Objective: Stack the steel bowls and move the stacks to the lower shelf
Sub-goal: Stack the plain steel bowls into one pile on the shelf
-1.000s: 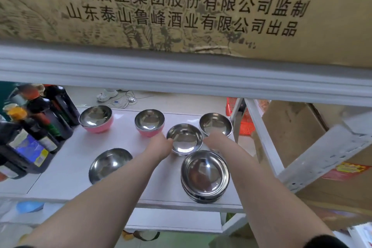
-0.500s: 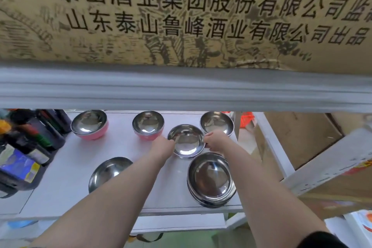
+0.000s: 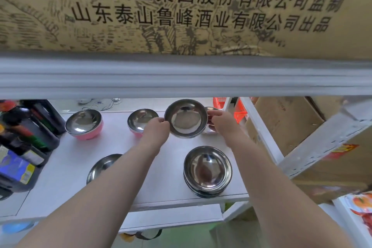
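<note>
both hands, left hand [image 3: 159, 127] and right hand [image 3: 223, 123], grip a steel bowl [image 3: 186, 121] by its rim, raised behind the stack [image 3: 207, 171] on the shelf [image 3: 64, 169]; stacking step, next it wants lowering squarely into that stack.

Steel bowls on the shelf [image 3: 60, 177].
One bowl [image 3: 185, 119] raised, tilted toward the camera; a stack [image 3: 207, 171] at front right; two pink-sided bowls [image 3: 84, 124] behind.

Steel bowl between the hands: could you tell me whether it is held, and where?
Yes: left hand and right hand grip the steel bowl at opposite rim edges.
</note>
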